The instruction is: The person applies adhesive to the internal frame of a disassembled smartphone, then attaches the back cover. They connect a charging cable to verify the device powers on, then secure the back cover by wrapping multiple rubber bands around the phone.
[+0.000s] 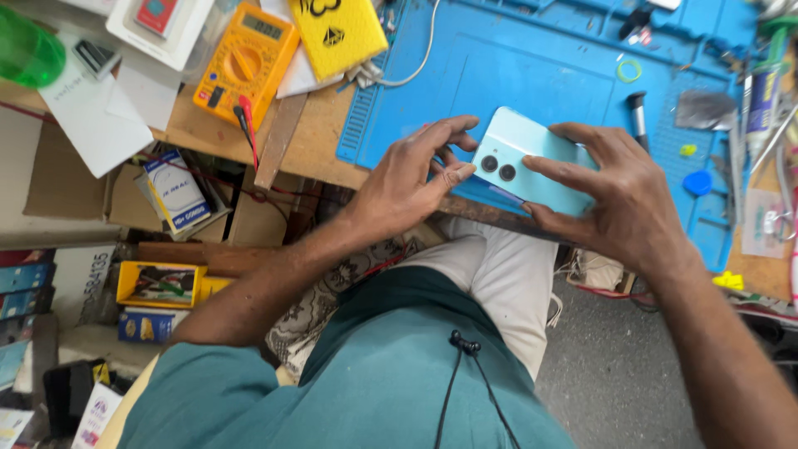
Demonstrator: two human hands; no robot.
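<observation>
I look down on both hands closed around a pale blue phone (532, 162), which lies back-up at the near edge of the blue work mat (532, 58), its lower end jutting out over the edge of the wooden bench (307, 141) above my lap. My left hand (407, 183) pinches the camera end: the thumb presses the corner beside the two round lenses while the curled fingers reach over the top edge, a hold that reads to me as steadying or working at the seam. My right hand (623, 199) spans the other side, index finger laid flat across the back and thumb under the lower edge, so the phone is clamped between the two hands rather than resting loose. Keeping it at the mat's edge lets the fingers wrap beneath it. A small dark-handled tool (637, 116) stands just beyond the phone on the mat, near the right fingers. Well apart to the left sit an orange multimeter (247, 60) with its red and black probes, and a yellow box (337, 33).
</observation>
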